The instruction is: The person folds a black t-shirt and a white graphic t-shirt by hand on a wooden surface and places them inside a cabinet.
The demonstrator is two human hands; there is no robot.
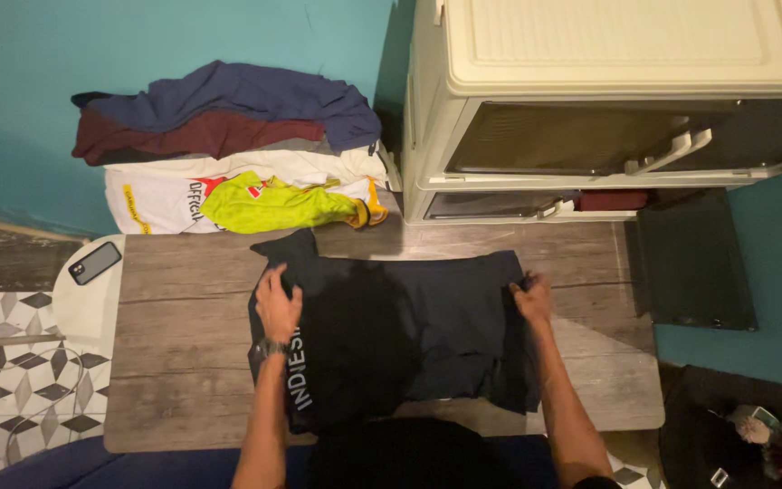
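A dark navy shirt (pixel 409 335) with white lettering along its left side lies spread on a low wood-grain table (pixel 183 353). My left hand (pixel 277 303), with a watch on the wrist, rests flat on the shirt's upper left corner. At the shirt's upper right edge my right hand (pixel 530 297) pinches the fabric. A sleeve sticks out toward the far left corner.
A pile of clothes (pixel 228 145) in navy, maroon, white and neon yellow sits behind the table against the teal wall. A cream plastic drawer cabinet (pixel 608 54) stands at the back right. A phone (pixel 94 262) lies on a white stool at the left.
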